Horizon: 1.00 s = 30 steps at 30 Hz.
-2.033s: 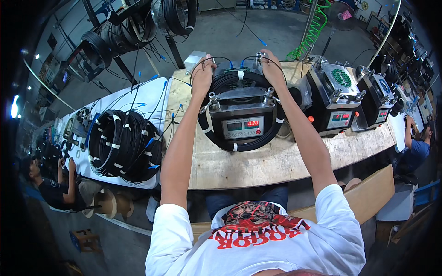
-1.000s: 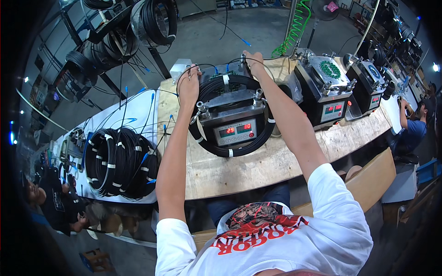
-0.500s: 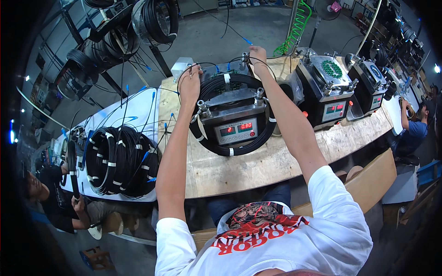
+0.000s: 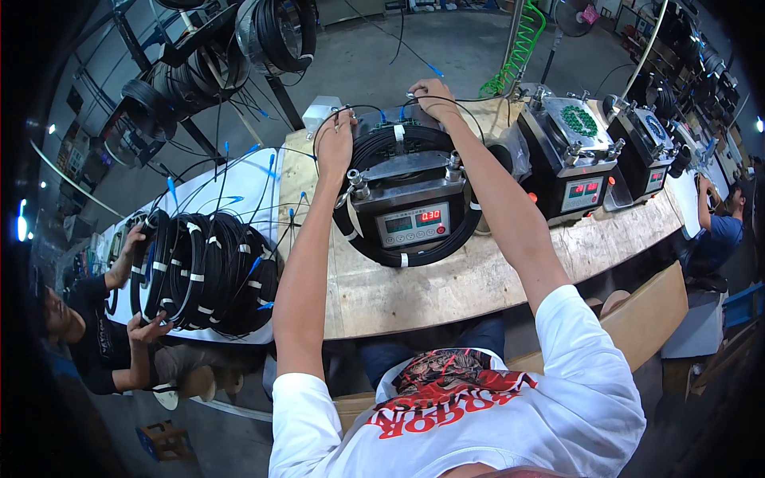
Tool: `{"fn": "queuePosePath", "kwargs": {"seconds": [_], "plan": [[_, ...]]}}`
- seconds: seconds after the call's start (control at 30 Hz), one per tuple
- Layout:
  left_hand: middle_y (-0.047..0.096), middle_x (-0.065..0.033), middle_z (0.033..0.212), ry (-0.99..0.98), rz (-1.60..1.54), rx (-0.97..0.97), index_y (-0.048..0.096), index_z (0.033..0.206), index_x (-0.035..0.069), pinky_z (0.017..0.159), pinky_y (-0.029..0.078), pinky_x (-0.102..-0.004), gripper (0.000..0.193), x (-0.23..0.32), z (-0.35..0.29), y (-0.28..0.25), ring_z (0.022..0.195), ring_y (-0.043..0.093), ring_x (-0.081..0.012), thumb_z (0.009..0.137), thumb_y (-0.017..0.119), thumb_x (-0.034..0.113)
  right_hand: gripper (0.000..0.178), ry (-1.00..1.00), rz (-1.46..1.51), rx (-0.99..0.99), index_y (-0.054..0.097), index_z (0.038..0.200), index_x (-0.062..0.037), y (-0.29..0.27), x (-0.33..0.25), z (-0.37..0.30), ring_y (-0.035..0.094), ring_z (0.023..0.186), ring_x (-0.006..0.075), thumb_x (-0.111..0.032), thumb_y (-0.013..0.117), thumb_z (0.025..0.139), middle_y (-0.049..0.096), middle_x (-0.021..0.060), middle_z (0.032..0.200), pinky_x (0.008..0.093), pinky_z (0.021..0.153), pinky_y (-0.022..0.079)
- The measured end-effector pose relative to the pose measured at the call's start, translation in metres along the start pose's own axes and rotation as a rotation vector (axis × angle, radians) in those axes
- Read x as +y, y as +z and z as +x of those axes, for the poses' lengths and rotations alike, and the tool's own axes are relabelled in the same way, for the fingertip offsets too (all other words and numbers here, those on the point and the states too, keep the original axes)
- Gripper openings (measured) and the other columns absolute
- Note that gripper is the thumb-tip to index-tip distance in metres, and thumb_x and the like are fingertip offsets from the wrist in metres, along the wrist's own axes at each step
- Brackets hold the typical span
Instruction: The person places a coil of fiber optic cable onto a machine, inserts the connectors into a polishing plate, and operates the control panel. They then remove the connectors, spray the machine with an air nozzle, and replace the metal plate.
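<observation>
A boxy metal machine [image 4: 374, 203] with a lit red display stands on the plywood bench before me. Around it hangs a coil of black cable [image 4: 404, 260], tied with white tape. At the machine's far left corner, my left hand [image 4: 336, 137] has its fingers curled round a metal clamp knob [image 4: 351, 114]. My right hand [image 4: 435, 97] is closed at the far right corner knob, which its fingers mostly cover. Thin black cables with blue connectors [image 4: 382, 116] enter the far side of the top plate, between my hands. Two near clamp knobs [image 4: 453, 163] stand untouched.
Two similar machines [image 4: 570, 151] stand to the right, their tops carrying green and blue parts. Left of me, a co-worker [image 4: 88, 327] holds black cable coils beside a large pile [image 4: 227, 271]. Cable reels [image 4: 275, 36] hang at the far left; a white box [image 4: 321, 110] is nearby.
My right hand has moved left onto the far right knob. My left hand stays at its corner. The display's left digit has gone dark. The co-worker's coil has moved against the pile.
</observation>
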State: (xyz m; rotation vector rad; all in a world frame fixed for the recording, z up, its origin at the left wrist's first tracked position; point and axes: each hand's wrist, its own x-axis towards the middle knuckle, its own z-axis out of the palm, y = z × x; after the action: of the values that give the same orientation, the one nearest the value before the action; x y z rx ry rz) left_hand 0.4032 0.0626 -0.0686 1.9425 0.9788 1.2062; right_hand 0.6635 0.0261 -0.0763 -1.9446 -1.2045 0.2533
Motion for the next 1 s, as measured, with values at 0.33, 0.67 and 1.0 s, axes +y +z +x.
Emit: {"fn": "queuePosePath", "kwargs": {"seconds": [0.33, 0.67, 1.0], "plan": [[0.072, -0.0137, 0.101, 0.000, 0.072, 0.029, 0.070, 0.108, 0.003, 0.089, 0.048, -0.0393, 0.036, -0.001, 0.003, 0.000, 0.095, 0.066, -0.0313, 0.102, 0.050, 0.032, 0.048, -0.225, -0.133, -0.128, 0.041, 0.151, -0.0143, -0.010, 0.009, -0.033, 0.058, 0.121, 0.0277, -0.032, 0.039, 0.106, 0.055, 0.0178, 0.142, 0.0377, 0.111, 0.037], [0.051, -0.0294, 0.140, -0.316, -0.010, -0.011, 0.041, 0.145, 0.003, 0.107, 0.039, -0.0436, 0.059, -0.061, 0.047, 0.012, 0.129, 0.051, -0.0401, 0.104, 0.039, 0.047, 0.045, -0.486, 0.030, 0.029, 0.048, 0.144, -0.0127, -0.046, -0.017, -0.176, 0.047, 0.131, 0.0437, -0.035, 0.044, 0.105, 0.049, 0.0221, 0.141, 0.0460, 0.110, 0.038], [0.070, -0.0030, 0.094, -0.875, -0.830, 0.177, 0.069, 0.097, 0.013, 0.064, 0.051, -0.0343, 0.015, -0.103, 0.115, 0.085, 0.081, 0.064, -0.0178, 0.094, 0.073, 0.027, 0.040, -0.345, -0.178, 0.153, 0.050, 0.142, -0.0146, -0.058, -0.018, -0.193, 0.053, 0.122, 0.0395, -0.027, 0.044, 0.105, 0.055, 0.0186, 0.135, 0.0440, 0.104, 0.042]]}}
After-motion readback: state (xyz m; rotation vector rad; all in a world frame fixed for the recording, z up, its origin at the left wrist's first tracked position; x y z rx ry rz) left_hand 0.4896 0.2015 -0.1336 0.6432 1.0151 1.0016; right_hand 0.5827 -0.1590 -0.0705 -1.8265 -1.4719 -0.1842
